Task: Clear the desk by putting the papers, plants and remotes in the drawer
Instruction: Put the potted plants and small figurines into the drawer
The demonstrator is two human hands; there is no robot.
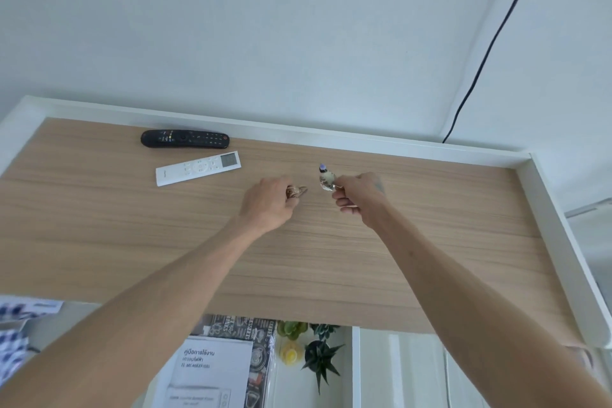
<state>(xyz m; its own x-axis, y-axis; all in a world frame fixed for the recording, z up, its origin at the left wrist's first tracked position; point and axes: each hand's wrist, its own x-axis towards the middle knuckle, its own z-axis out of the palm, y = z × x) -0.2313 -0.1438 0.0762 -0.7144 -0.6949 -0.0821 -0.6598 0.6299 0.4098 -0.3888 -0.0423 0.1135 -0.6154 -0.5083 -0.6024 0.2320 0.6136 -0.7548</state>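
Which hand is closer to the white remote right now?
Left. The left hand is just right of the white remote; the right hand is farther right, beyond it.

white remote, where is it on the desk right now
In the head view, the flat white remote lies on the wooden desk, far left, just in front of the black remote, left of both hands.
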